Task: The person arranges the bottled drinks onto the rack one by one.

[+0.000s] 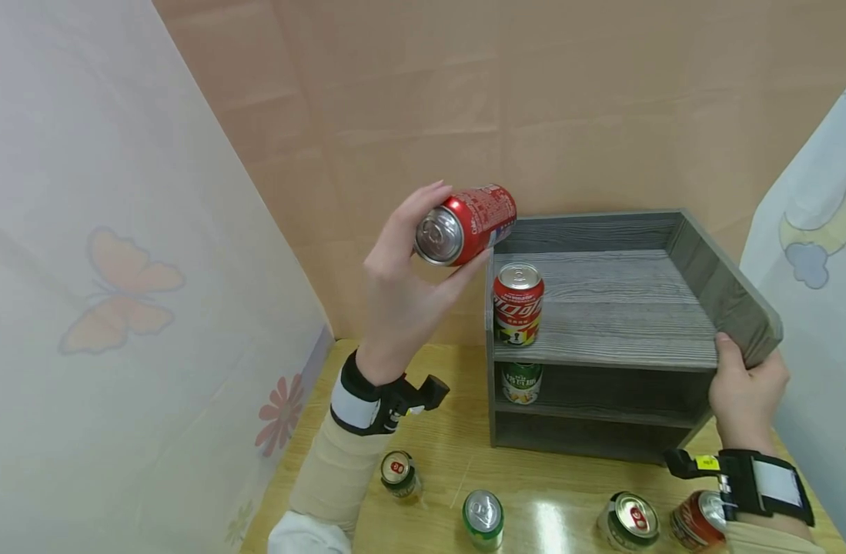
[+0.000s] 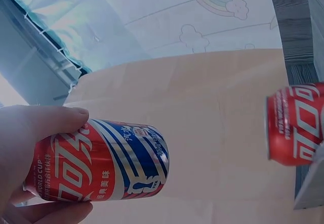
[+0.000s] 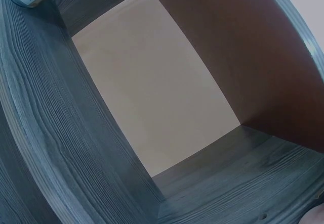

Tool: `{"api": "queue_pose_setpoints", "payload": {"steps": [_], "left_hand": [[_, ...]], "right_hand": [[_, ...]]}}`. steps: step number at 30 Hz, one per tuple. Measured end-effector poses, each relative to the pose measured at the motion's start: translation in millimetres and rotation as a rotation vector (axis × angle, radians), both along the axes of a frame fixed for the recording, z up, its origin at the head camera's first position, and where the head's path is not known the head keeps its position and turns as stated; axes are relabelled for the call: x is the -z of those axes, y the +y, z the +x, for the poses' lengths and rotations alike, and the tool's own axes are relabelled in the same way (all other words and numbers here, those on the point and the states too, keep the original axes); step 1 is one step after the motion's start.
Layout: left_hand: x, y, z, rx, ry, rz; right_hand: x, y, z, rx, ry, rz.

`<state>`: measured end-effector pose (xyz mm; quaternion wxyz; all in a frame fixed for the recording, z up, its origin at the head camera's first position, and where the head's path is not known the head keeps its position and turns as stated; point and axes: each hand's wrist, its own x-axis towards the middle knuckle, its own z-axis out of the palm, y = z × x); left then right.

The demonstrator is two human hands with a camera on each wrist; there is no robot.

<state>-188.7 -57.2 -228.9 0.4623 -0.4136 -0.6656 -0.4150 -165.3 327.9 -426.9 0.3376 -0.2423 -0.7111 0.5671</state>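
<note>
My left hand [image 1: 403, 288] grips a red soda can [image 1: 488, 215] up in the air, left of the grey wooden shelf unit [image 1: 613, 308]. The held can is tipped on its side, its silver top facing back toward me; the left wrist view shows a blue striped band on the can [image 2: 136, 158]. Another red soda can [image 1: 519, 312] stands upright at the left end of the top board. Below it, a green can [image 1: 522, 382] sits on the middle board, its top hidden. My right hand [image 1: 750, 396] holds the front edge of the unit's right side panel, thumb on the inside.
Along the near part of the wooden table [image 1: 439, 431] stand a dark green can [image 1: 399, 473], a green can with a silver top [image 1: 483, 517], another green can [image 1: 629, 519] and a red can [image 1: 698, 519] close to my right wrist. Printed curtains [image 1: 138, 192] flank both sides.
</note>
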Motion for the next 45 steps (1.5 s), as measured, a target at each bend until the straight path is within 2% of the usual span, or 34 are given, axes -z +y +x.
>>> {"api": "queue_pose_setpoints", "payload": {"steps": [7, 12, 22, 29, 45], "left_hand": [[-13.5, 17, -2.9, 0.066, 0.065, -0.003], [-14.4, 31, -6.9, 0.087, 0.082, -0.042], [12.5, 60, -10.9, 0.083, 0.012, -0.203], [31.4, 73, -10.3, 0.016, -0.02, -0.318], [51.7, 94, -14.5, -0.125, 0.011, -0.493]], "right_hand": [[-0.1, 0, -1.5, -0.005, 0.003, -0.018], [-0.1, 2, -1.5, -0.008, -0.001, -0.034], [-0.8, 1, -2.0, -0.004, 0.002, -0.026], [-2.0, -1, -2.2, -0.012, -0.007, -0.038], [-1.7, -1, -1.0, -0.012, 0.015, -0.025]]}}
